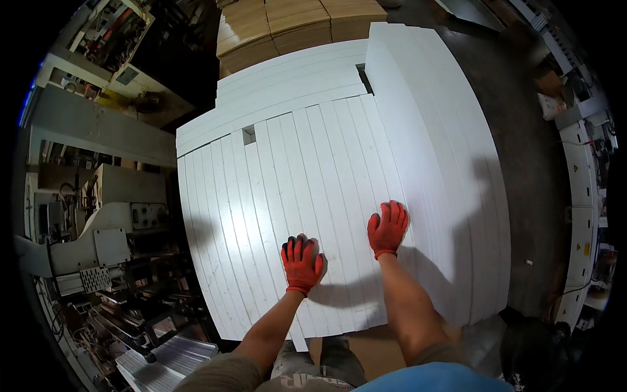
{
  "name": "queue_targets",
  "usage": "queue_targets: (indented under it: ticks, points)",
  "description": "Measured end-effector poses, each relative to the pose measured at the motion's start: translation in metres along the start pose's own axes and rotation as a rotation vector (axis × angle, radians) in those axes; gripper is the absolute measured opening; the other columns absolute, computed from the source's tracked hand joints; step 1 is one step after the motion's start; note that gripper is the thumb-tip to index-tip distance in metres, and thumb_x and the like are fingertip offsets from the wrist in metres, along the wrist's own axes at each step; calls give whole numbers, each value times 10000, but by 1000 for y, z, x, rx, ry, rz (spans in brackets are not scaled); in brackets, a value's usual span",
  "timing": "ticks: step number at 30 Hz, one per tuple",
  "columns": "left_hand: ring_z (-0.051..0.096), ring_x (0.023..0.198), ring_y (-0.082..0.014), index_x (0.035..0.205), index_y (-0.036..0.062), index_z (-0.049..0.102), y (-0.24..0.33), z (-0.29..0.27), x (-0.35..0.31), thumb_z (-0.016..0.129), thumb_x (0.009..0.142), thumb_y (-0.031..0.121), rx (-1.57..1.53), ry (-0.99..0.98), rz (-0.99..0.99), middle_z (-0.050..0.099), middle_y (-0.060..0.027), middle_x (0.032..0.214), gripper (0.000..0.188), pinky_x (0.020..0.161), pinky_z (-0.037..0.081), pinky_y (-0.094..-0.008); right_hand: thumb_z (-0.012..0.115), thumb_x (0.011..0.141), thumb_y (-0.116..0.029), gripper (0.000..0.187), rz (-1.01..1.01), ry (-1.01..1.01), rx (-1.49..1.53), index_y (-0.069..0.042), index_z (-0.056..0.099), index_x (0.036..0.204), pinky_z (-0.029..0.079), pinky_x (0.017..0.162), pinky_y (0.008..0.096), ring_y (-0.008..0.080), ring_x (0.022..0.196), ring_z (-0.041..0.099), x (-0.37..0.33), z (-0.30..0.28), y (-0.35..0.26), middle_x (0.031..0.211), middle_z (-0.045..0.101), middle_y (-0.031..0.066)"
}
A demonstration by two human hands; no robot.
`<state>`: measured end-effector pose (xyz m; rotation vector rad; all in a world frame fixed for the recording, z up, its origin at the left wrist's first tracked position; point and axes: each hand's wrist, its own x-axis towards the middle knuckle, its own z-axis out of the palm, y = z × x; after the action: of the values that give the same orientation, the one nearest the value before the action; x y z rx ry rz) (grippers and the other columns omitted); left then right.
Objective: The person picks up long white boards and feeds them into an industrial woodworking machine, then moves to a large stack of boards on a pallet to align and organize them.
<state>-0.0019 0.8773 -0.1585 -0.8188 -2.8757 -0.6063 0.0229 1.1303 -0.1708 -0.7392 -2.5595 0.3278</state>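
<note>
Where red-gloved hands [302, 266] lie, white boards [281, 189] beneath are hidden.

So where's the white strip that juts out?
In the head view, the jutting strip is low, just left of centre, at the near edge of the white stack, below the left hand.

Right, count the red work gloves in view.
2. One red work glove covers the left hand, the other red work glove the right hand; both are over long white boards.

Passage is open between the left hand [301, 264] and right hand [388, 228]; a white stack [450, 170] (higher than the boards [287, 189]) blocks the latter's right side.
</note>
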Motion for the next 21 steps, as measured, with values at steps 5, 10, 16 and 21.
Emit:
queue_targets:
  ticks: [5,10,16,21]
  points:
    - [488,1125,-354,1192,13,565,0,35,56,636,771,161,-155,85,-98,549,-173,1208,452,991,337,-515,625,810,-195,346,30,8,-13,-60,569,1123,329,1057,546,372,1221,445,8,5,-1,1274,501,138]
    - [593,1054,-275,1407,-47,363,60,97,318,519,874,75,-824,172,32,519,-219,1333,568,894,465,-321,602,817,-202,352,69,-56,-20,-54,569,1135,333,1053,548,370,1220,449,6,3,7,1287,495,142]
    - [572,1146,-356,1452,68,225,76,157,541,515,801,89,-706,-207,48,520,-248,1324,713,955,455,-378,624,792,-205,371,72,-49,6,-97,572,1143,348,1040,545,366,1221,440,-1,2,6,1296,487,140]
    - [550,1173,-222,1327,27,484,52,197,572,548,815,56,-793,-259,56,604,-125,1250,516,989,425,-320,665,769,-185,404,63,-66,50,-107,546,1147,364,1022,548,357,1212,446,-1,10,3,1292,482,127]
